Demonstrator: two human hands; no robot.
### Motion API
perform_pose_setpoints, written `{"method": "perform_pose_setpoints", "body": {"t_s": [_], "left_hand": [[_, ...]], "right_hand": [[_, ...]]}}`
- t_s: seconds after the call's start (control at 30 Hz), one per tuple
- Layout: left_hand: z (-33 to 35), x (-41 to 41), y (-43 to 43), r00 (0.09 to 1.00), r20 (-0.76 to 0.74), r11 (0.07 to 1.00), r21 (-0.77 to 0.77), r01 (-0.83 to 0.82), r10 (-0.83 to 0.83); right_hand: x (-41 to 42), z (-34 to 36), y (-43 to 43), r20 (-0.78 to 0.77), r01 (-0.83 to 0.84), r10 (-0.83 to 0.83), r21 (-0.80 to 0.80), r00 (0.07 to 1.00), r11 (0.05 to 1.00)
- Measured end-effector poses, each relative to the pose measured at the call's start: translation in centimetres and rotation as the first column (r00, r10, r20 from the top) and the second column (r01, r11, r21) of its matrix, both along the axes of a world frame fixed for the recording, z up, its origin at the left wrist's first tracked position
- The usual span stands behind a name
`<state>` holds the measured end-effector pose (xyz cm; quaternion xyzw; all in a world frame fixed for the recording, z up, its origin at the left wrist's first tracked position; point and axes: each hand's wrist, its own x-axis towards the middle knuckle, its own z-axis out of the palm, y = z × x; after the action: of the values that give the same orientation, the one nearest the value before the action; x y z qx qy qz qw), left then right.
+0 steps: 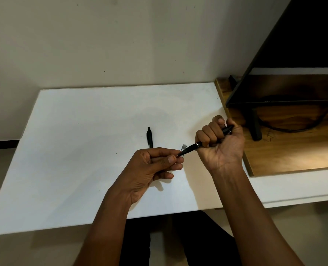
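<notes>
My right hand (pixel 219 143) grips a black pen (pixel 190 148) in a fist, its tip end pointing left and down. The fingers of my left hand (pixel 155 166) are curled, with thumb and fingertips pinching at the pen's tip; whether a small part is held there is hidden. A second black pen (pixel 149 138) lies on the white board (pixel 82 141) just beyond my left hand. A small grey piece (pixel 184 146) lies on the board behind the held pen.
The white board covers the desk in front of me. To the right stands a dark monitor (pixel 293 54) on a wooden board (pixel 293 150), with its stand foot (pixel 256 129) and a black cable (pixel 293 129). A pale wall is behind.
</notes>
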<state>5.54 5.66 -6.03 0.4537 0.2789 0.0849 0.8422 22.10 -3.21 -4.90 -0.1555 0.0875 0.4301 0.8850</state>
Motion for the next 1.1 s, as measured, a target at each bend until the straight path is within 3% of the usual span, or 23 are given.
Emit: {"method": "perform_pose_setpoints", "body": {"t_s": [0.33, 1.1], "left_hand": [[0.02, -0.09, 0.03, 1.0, -0.027, 1.0, 0.013, -0.009, 0.009], [0.04, -0.02, -0.04, 1.0, -0.008, 1.0, -0.007, -0.009, 0.009]], "right_hand": [[-0.25, -0.23, 0.0, -0.01, -0.05, 0.05, -0.008, 0.999, 0.999], [-0.13, -0.17, 0.04, -0.034, 0.002, -0.002, -0.026, 0.999, 1.0]]}}
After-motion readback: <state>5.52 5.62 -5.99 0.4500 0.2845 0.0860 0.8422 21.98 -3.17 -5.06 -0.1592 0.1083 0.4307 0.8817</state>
